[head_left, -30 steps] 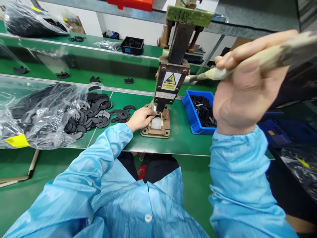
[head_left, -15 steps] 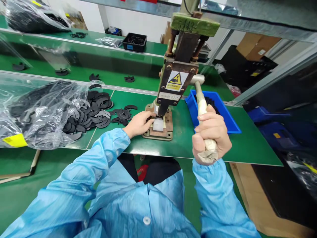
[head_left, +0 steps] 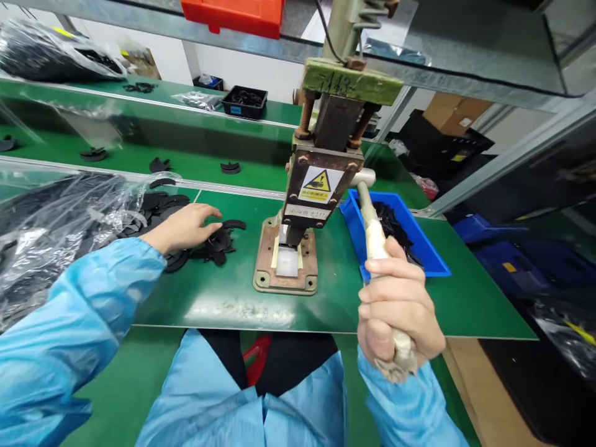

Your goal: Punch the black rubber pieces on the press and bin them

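My right hand (head_left: pixel 401 304) is wrapped around the cloth-covered press lever (head_left: pixel 372 226), to the right of the hand press (head_left: pixel 321 186). My left hand (head_left: pixel 189 226) is over the pile of black curved pieces (head_left: pixel 156 211), fingers apart, with nothing seen in them. Several curved pieces (head_left: pixel 223 241) lie just beyond its fingertips. Under the press's ram, a pale metal block (head_left: pixel 287 262) sits on the rusty base plate (head_left: pixel 263 267). Whether a piece lies beneath the ram is too small to tell.
Right of the press stands a blue bin (head_left: pixel 431 264) holding black pieces. A clear plastic bag (head_left: pixel 60 230) of pieces lies at the left. Behind, a green conveyor (head_left: pixel 195 174) carries a few spaced pieces. A metal shelf (head_left: pixel 293 53) with a red box (head_left: pixel 233 15) hangs overhead.
My left hand has left the press base and moved left to the pile of curved pieces. My right hand still grips the lever. The whole view has shifted a little.
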The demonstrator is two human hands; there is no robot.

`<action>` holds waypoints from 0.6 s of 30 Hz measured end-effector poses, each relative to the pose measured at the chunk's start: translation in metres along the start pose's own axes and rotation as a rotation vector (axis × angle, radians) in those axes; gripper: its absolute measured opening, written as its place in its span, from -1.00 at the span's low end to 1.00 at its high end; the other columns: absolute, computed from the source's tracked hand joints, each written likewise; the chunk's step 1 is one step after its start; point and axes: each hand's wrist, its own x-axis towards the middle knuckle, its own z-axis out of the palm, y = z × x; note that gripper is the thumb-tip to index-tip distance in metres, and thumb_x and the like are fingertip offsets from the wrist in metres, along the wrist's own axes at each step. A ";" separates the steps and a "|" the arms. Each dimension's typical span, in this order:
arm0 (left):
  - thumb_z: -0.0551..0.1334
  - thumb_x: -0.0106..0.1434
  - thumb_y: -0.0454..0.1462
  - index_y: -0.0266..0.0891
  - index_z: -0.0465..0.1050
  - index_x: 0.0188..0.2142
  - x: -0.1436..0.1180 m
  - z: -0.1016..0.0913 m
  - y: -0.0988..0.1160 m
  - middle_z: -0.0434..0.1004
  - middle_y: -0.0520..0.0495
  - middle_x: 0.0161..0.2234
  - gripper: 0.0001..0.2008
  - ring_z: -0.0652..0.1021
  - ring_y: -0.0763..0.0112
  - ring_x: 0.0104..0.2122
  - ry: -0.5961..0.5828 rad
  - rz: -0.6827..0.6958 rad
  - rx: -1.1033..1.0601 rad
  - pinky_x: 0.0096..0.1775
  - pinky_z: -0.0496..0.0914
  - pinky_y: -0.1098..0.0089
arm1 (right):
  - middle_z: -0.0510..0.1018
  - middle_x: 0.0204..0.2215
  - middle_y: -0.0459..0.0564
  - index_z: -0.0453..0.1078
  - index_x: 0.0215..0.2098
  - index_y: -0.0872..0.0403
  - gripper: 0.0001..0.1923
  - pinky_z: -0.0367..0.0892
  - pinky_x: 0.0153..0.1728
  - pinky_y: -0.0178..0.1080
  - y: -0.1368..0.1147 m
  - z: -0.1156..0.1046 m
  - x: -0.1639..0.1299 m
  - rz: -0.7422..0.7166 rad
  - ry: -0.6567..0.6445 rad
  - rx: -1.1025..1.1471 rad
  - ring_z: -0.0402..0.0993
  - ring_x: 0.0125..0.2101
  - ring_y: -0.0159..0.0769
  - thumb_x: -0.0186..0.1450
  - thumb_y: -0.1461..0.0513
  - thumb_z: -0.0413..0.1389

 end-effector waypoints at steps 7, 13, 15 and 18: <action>0.15 0.34 0.14 -0.05 0.58 0.01 0.006 0.002 -0.007 0.67 -0.19 0.05 -0.52 0.60 -0.08 0.11 -0.110 0.089 0.072 0.22 0.45 -0.02 | 0.53 -0.49 -0.13 0.44 -0.40 -0.13 -0.74 0.51 0.29 0.28 -0.003 0.006 -0.004 0.035 0.117 -0.028 0.64 -0.18 -0.13 0.45 0.06 0.11; 0.14 0.40 0.04 -0.06 0.58 0.02 -0.014 0.008 0.029 0.64 -0.20 0.07 -0.61 0.58 -0.04 0.13 -0.077 0.195 0.053 0.24 0.44 -0.01 | 0.53 -0.47 -0.14 0.45 -0.45 -0.07 -0.78 0.52 0.21 0.34 -0.004 0.003 -0.004 0.023 0.111 0.003 0.61 -0.22 -0.13 0.38 0.15 0.16; 0.12 0.42 0.02 -0.07 0.58 0.03 -0.019 0.007 0.032 0.64 -0.19 0.09 -0.60 0.57 -0.02 0.15 -0.100 0.186 0.083 0.26 0.43 0.02 | 0.53 -0.47 -0.13 0.45 -0.45 -0.05 -0.77 0.51 0.19 0.37 -0.002 0.004 -0.004 0.014 0.118 0.029 0.60 -0.23 -0.13 0.38 0.15 0.18; 0.06 0.44 0.00 -0.13 0.57 0.09 -0.020 0.000 0.020 0.62 -0.22 0.12 -0.55 0.58 0.01 0.17 -0.140 0.115 0.164 0.26 0.42 0.08 | 0.53 -0.47 -0.11 0.47 -0.44 -0.02 -0.75 0.52 0.16 0.37 0.000 0.006 -0.004 -0.018 0.121 0.059 0.59 -0.23 -0.13 0.41 0.13 0.19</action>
